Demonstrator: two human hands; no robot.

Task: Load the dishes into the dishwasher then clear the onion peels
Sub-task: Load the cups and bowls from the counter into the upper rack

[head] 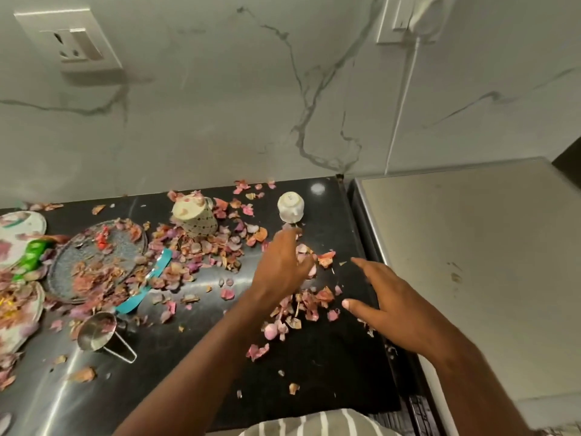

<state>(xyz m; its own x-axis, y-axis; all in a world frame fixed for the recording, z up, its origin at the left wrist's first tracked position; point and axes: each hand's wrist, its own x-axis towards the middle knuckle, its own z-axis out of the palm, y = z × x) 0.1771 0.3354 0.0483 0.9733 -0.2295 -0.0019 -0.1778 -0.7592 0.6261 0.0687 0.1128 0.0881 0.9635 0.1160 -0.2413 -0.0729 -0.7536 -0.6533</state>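
Near the right edge of the black tabletop, both hands sit over a loose heap of onion peels. The left hand is spread, its fingers straight and resting among the scraps just below a small white cup that stands upside down by the back edge. The right hand lies flat and spread too, at the right rim of the heap, gripping nothing. The step in hand looks like gathering peels, and it would go best with the two hands sweeping toward each other, palms low against the surface, so the thin flakes bunch into one pile instead of sliding out under the fingers; a slow drag should keep them from fluttering off the right edge onto the steel top beside it. The peels are papery, curled, pink to brownish, scattered thickly from the heap leftward across the middle. Dishes are not yet loaded: a patterned mug lies tipped at the back, a round dark plate covered in peels sits toward the left edge, and a steel measuring cup rests near the front left.
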